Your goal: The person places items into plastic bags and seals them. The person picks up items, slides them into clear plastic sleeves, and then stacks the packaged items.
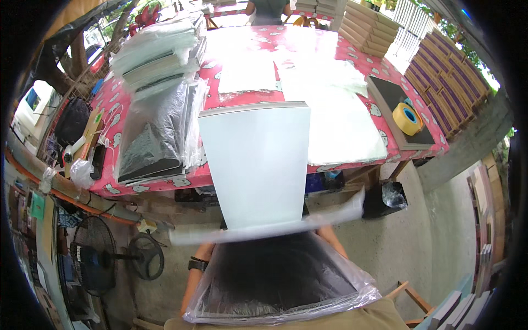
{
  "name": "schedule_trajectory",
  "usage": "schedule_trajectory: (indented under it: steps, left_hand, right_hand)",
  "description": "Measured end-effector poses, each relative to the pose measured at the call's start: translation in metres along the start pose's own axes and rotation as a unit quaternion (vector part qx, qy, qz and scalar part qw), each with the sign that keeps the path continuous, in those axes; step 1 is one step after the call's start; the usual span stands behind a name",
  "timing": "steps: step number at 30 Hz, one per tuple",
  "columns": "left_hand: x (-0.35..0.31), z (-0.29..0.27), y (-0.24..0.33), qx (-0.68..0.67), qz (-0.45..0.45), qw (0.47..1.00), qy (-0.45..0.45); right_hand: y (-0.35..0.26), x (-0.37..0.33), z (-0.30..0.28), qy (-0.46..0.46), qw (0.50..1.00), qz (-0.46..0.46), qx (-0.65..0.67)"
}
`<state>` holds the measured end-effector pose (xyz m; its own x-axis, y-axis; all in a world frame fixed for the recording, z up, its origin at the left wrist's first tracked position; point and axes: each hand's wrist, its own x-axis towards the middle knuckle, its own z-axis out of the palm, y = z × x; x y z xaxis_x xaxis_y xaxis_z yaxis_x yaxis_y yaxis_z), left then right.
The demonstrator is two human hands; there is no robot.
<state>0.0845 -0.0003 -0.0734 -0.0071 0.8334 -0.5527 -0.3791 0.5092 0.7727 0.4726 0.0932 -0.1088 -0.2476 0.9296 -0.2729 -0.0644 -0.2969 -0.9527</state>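
Note:
A large clear plastic bag point(352, 286) lies over my lap, with a dark flat panel point(275, 269) showing through it. Beyond its mouth, a tall white panel point(256, 159) with a thin grey top edge tilts up toward the table's front edge. A loose strip of translucent film point(335, 215), blurred, crosses the white panel's lower end. My left hand point(205, 252), below which a dark wristband shows, reaches to the left side of the bag's mouth. My right hand point(328, 235) is at the right side. Film and panel hide the fingers of both.
A pink patterned table point(190, 180) bears a pile of plastic-wrapped dark panels point(154, 129), white sheets point(346, 132), and a yellow tape roll point(407, 118) on a dark board. Stacked cartons point(445, 82) stand right. A fan point(93, 256) is at left. Someone point(268, 11) is beyond the table.

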Motion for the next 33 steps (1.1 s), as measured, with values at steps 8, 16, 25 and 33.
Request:
schedule_trajectory:
  steps: [8,16,25,33]
  left_hand:
    - [0.068,-0.028,-0.066,0.545,0.171,0.773,0.276]
    - [-0.087,0.064,0.165,0.017,0.318,0.891,-0.325]
    - [-0.088,0.117,0.155,0.303,0.154,0.713,-0.613]
    - [-0.084,0.119,0.139,0.35,0.152,0.774,-0.505]
  right_hand:
    - [-0.041,0.004,0.052,0.133,0.892,0.014,-0.432]
    - [-0.189,0.036,0.017,0.235,0.835,-0.351,-0.353]
    - [-0.211,0.137,0.014,0.09,0.835,-0.256,-0.479]
    - [-0.219,0.137,-0.017,0.053,0.961,-0.159,-0.222]
